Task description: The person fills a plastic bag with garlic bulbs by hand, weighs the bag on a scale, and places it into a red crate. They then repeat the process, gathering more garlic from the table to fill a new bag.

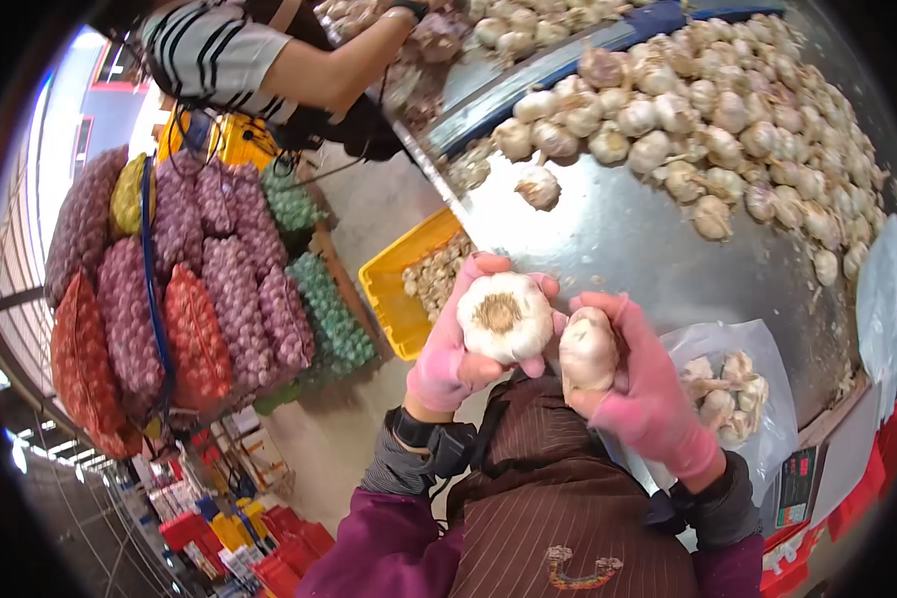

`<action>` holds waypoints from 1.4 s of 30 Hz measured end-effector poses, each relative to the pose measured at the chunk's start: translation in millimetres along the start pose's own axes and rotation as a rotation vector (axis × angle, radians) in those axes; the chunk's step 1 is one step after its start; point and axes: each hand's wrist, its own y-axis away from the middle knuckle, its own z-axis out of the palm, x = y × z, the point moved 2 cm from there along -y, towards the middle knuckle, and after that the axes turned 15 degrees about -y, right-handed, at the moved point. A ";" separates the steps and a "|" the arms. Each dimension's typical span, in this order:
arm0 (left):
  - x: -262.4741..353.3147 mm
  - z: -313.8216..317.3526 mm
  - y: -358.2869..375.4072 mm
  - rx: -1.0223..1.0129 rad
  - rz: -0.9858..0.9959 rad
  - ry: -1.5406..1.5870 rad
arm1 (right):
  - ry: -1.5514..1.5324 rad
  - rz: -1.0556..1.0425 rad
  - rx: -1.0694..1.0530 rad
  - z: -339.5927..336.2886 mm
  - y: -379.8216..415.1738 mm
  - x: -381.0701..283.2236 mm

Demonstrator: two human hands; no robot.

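Note:
My left hand (444, 359), in a pink fingerless glove, is closed around a large white garlic bulb (505, 317), its root end facing up at me. Close beside it, my right hand (658, 399), gloved the same way, grips a smaller garlic bulb (588, 349). Both hands are raised in front of my brown striped apron (568, 498), near the edge of the metal table (608, 224). To the right of my right hand, a clear plastic bag (777, 399) holds several garlic bulbs (733, 394).
A large garlic heap (708, 120) covers the table's far side, with one loose bulb (537, 186) nearer. A yellow crate (389, 284) of garlic pieces stands below left. Full mesh sacks (179, 289) are stacked at left. A co-worker's arm (319, 75) reaches over another garlic pile. A digital scale (797, 478) sits right.

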 end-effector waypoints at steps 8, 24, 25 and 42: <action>12.9 -4.2 58.9 0.149 0.259 -0.426 | 0.796 -0.558 -0.213 43.3 -10.5 11.4; -35.6 64.6 4.6 0.008 -0.345 -0.310 | -0.438 0.050 -0.014 -29.3 73.3 16.6; -46.5 80.8 -7.3 -0.146 -0.509 -0.353 | -0.362 0.007 0.062 -47.6 99.8 12.6; -181.3 164.1 -143.2 -0.332 0.760 -2.138 | 1.154 -0.594 1.042 -168.4 217.7 2.6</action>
